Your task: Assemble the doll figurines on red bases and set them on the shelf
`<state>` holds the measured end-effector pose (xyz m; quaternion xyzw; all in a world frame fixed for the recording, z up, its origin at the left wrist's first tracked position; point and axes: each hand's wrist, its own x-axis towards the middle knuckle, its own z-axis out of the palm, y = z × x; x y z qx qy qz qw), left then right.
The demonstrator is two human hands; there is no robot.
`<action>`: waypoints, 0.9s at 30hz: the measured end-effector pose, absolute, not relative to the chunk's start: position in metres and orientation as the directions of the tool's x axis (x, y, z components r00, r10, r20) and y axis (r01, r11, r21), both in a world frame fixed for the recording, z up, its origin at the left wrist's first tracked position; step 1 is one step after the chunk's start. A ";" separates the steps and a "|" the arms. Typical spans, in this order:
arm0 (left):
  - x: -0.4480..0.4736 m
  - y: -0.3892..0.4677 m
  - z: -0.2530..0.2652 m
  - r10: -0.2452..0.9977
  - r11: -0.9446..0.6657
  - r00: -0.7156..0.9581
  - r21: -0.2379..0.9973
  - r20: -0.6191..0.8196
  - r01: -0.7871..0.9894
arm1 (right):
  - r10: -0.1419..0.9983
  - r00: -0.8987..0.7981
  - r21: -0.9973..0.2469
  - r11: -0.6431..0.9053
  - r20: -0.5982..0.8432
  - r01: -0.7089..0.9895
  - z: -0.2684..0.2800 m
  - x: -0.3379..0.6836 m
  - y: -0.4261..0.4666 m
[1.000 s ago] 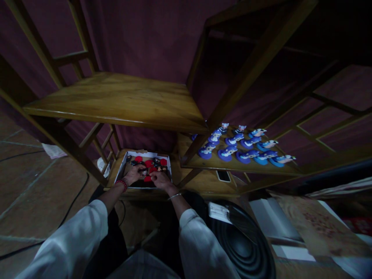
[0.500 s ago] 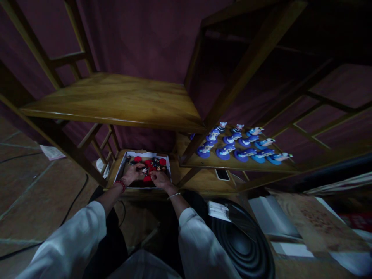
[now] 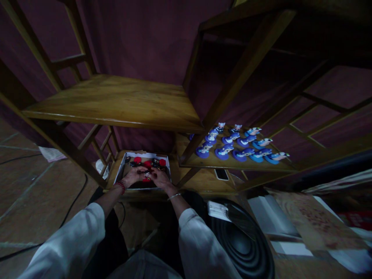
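Note:
My left hand (image 3: pixel 134 176) and my right hand (image 3: pixel 160 179) meet over a shallow white-walled box (image 3: pixel 119 170) on the bottom shelf. Between their fingertips is a small figurine (image 3: pixel 147 176) in dark, white and red, gripped from both sides. Its details are too small and dim to make out. Around it in the box lie more figurines (image 3: pixel 155 162) in black and red, with round red pieces (image 3: pixel 137 159) among them. My hands partly hide the box's contents.
Several blue and purple figurines (image 3: pixel 223 151) stand in rows on the shelf to the right. Below them lies a phone (image 3: pixel 221 174). A wooden shelf board (image 3: pixel 122 100) juts out above the box. A black ridged round stool (image 3: pixel 241 244) is at my right, near cardboard (image 3: pixel 316 221).
My fingertips have come closer together around the small figurine, and it has shifted slightly to the right. My right hand's fingers have spread somewhat from a tighter pinch.

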<state>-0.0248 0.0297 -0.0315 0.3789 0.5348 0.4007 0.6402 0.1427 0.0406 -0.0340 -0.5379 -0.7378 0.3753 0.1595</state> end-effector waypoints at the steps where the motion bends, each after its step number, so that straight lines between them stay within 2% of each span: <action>1: -0.025 0.029 -0.031 0.914 0.401 0.120 0.909 -0.388 -0.116 | 0.914 -0.367 -0.733 0.127 -0.176 0.668 -0.034 0.143 0.040; 8: -0.025 0.025 -0.029 0.892 0.431 0.226 0.886 -0.391 -0.168 | 0.910 -0.357 -0.732 0.095 -0.212 0.675 -0.029 0.145 0.038; 13: -0.024 0.027 -0.034 0.898 0.416 0.225 0.897 -0.379 -0.147 | 0.921 -0.367 -0.717 0.168 -0.131 0.676 -0.028 0.144 0.037; 16: -0.024 0.029 -0.037 0.911 0.379 0.143 0.922 -0.387 0.085 | 0.938 -0.333 -0.695 0.176 -0.096 0.697 -0.027 0.144 0.036; 19: -0.025 0.031 -0.038 0.939 0.268 0.115 0.900 -0.323 0.343 | 0.957 -0.276 -0.670 0.148 -0.088 0.728 -0.022 0.143 0.035; 23: -0.026 0.032 -0.035 0.959 0.050 0.207 0.830 -0.196 0.556 | 0.967 -0.233 -0.633 0.116 -0.104 0.765 -0.015 0.143 0.033; 27: -0.025 0.032 -0.033 0.929 -0.092 0.323 0.730 -0.183 0.677 | 0.966 -0.215 -0.611 0.085 -0.142 0.787 -0.009 0.143 0.031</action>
